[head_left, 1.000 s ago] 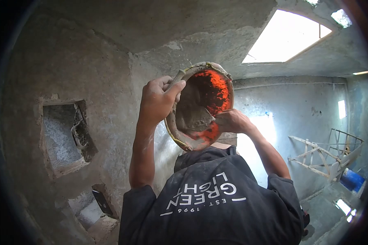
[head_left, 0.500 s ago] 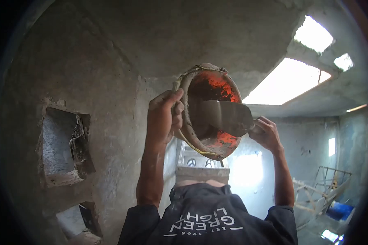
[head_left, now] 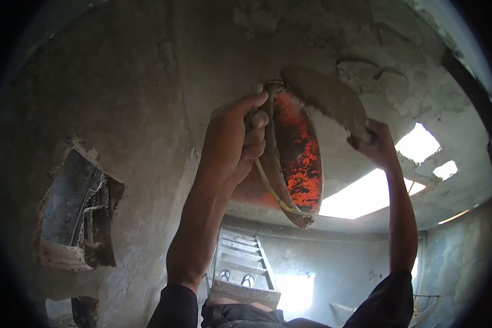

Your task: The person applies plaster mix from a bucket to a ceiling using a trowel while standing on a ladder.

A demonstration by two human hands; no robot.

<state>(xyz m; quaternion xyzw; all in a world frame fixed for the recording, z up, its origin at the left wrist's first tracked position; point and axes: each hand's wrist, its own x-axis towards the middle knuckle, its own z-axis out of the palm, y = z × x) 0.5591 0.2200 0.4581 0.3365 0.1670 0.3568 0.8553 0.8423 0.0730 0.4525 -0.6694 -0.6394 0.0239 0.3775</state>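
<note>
My left hand is closed around the near edge of a mortar-crusted bucket, its orange-red inside smeared with grey. The bucket is tipped so that its mouth faces right, and a yellowish handle hangs along the rim. In my right hand is a broad trowel, grey and blurred by motion. Its blade slants up and left over the bucket's upper rim and overlaps the rough plastered ceiling in this view.
Below me stands a ladder, with sandalled feet showing between its rungs. A rough-edged opening breaks the left wall. To the right, bright openings pierce the ceiling, near a dark curved bar.
The trowel has come out of the bucket, moving up toward the ceiling with my right hand. My left hand has turned the bucket more edge-on. The view has tilted.
</note>
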